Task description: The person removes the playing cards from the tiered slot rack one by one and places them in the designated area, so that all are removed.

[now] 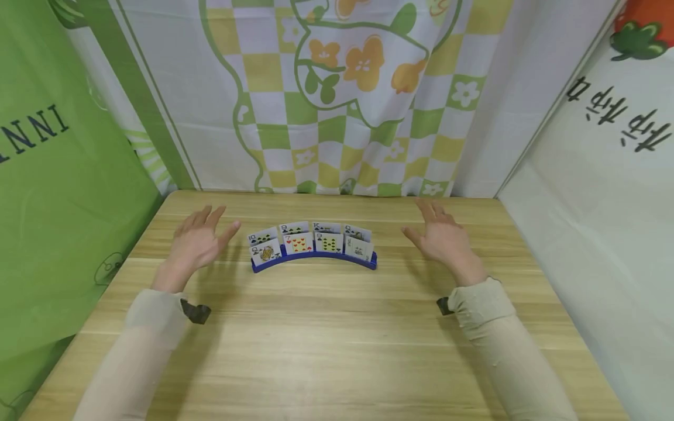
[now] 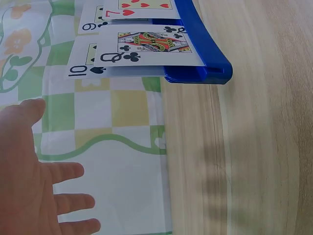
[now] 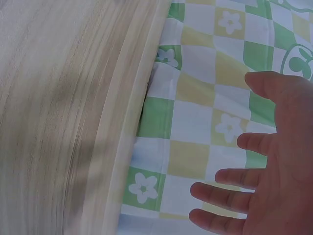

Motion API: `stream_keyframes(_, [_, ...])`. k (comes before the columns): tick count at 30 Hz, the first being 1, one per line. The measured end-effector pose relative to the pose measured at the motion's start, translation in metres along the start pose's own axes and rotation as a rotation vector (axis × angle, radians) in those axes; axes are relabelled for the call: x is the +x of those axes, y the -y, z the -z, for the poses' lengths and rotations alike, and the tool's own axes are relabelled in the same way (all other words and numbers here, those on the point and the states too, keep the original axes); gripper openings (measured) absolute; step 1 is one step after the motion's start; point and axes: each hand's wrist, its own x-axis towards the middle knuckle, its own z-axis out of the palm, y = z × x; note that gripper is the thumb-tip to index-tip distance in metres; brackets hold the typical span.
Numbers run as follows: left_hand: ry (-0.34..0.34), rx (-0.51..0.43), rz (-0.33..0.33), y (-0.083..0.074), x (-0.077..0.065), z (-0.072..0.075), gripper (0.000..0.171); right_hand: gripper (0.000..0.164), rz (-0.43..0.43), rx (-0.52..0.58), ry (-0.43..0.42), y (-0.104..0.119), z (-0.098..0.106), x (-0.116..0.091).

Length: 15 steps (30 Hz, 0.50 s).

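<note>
A curved blue card holder (image 1: pixel 314 255) stands on the wooden table with playing cards upright in two rows. In its front row are a queen of clubs (image 1: pixel 265 252), a seven of hearts (image 1: pixel 298 243), a black-suited nine (image 1: pixel 329 242) and another card at the right end. Behind them, a ten, a nine, a king and a queen show only their upper parts. My left hand (image 1: pixel 199 242) hovers left of the holder, fingers spread and holding nothing. On the other side, my right hand (image 1: pixel 442 237) is likewise spread and bare, apart from the holder.
The wooden table (image 1: pixel 316 351) reaches back to a checkered, flowered curtain (image 1: pixel 337 134). Green cloth (image 1: pixel 63 204) hangs at the left and white cloth (image 1: pixel 590 234) at the right. A thin dark cord (image 1: pixel 107 268) lies by the left edge. Dark straps are at both sleeve cuffs.
</note>
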Motion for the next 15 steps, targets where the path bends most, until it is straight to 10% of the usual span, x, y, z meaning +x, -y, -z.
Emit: stream_keyframes(15, [0.026,0.001,0.007,0.0009,-0.0006,0.0036,0.09,0.079,0.012,0.043,0.01,-0.0004,-0.0021,0.0001])
